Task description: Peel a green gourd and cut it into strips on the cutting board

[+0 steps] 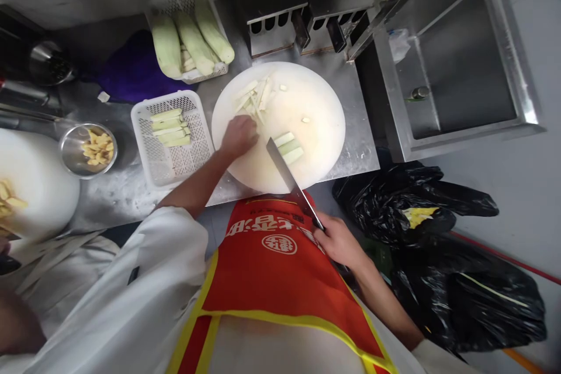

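Note:
My right hand (337,239) grips the handle of a kitchen knife (287,172), its blade reaching over the near part of a round white cutting board (326,123). Just right of the blade tip lie several cut pale-green gourd pieces (289,149), side by side. My left hand (240,135) rests on the board's left side with its fingers curled closed; what they hold, if anything, is hidden. Beyond it is a loose pile of thin pale strips (255,96). Two small scraps (305,120) lie farther right on the board.
Left of the board, a white basket (175,166) holds cut gourd sticks. Behind it, another basket (221,67) holds whole peeled gourds (193,41). A steel bowl (87,172) contains yellowish pieces. Knife holders (272,41) stand behind; a sink (464,70) and black bags (464,292) are right. Another person's sleeve (56,269) shows left.

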The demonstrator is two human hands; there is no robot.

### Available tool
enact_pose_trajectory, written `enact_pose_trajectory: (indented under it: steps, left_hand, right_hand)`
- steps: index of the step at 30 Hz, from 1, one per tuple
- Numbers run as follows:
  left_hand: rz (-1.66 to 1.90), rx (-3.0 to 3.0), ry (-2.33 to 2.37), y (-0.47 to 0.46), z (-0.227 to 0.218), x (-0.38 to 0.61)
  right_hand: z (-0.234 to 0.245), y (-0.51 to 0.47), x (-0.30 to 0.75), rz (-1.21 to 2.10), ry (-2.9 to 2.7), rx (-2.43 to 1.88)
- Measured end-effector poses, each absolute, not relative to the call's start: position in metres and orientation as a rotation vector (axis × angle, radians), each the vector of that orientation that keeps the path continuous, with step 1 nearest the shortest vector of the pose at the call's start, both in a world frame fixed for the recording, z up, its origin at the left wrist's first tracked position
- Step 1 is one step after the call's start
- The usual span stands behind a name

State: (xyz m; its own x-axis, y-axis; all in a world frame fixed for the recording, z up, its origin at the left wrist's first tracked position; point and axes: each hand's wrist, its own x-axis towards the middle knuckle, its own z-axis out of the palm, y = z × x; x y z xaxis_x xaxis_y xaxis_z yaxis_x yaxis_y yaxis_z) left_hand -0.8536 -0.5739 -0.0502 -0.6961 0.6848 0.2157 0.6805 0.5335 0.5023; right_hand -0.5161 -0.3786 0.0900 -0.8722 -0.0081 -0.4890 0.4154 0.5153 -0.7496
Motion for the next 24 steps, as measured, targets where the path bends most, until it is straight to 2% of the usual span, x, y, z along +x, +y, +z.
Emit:
enact_pose_trajectory:
  steps: [5, 10, 14, 19, 24]
  left_hand:
    - [0.873, 1.237, 2.791, -0.568, -0.033, -0.878]
    - [0.786, 1.383, 2.574, -0.527, -0.019, -0.806]
    - [0.788, 1.344, 2.611, -0.500, -0.027, -0.758]
    - [0.764, 1.236, 2.707, -0.495, -0.033, -0.737]
    - [0.699, 1.206, 2.751, -0.500, -0.025, -0.727]
  right_hand:
    - [0.092, -0.369, -0.477, -1.617, 2.085, 0.631]
    - [0.060, -0.362, -0.466, -2.111, 1.760, 1.109]
    - [0.023, -0.353, -0.466, -2.396, 1.439, 1.268]
    - [-0.005, -0.358, -0.471, -2.372, 1.287, 1.200]
    - [-0.005, -0.381, -0.503, -2.300, 1.195, 1.045]
